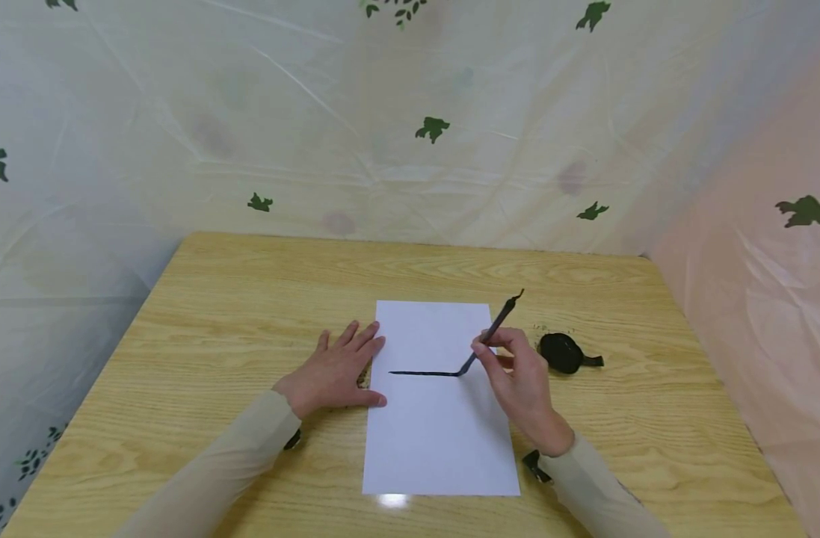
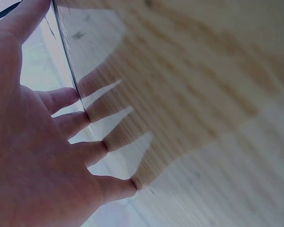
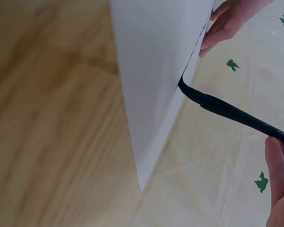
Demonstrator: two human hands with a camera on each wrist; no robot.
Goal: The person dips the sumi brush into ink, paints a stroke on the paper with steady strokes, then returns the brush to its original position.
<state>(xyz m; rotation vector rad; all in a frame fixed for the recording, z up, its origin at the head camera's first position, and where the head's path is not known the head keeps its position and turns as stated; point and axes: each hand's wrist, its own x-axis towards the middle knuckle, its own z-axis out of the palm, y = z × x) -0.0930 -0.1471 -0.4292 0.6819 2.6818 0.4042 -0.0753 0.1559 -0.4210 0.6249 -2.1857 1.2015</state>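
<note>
A white sheet of paper [image 1: 436, 441] lies upright on the wooden table, with a black ink line [image 1: 423, 373] drawn across its middle. My right hand [image 1: 522, 385] pinches a dark brush [image 1: 495, 323] between thumb and fingers. The brush slants up to the right, and its bent tip [image 3: 184, 85] meets the paper at the right end of the line. My left hand [image 1: 335, 371] lies spread at the paper's left edge, its thumb and fingertips on that edge. In the left wrist view the fingers [image 2: 118, 188] are straight and apart.
Right of the paper sits a small black ink dish [image 1: 560, 353] with a short handle, dark specks beside it. The wooden table [image 1: 201, 336] ends at pale sheeting [image 1: 356, 112] with green leaf-like shapes, which hangs behind and along both sides.
</note>
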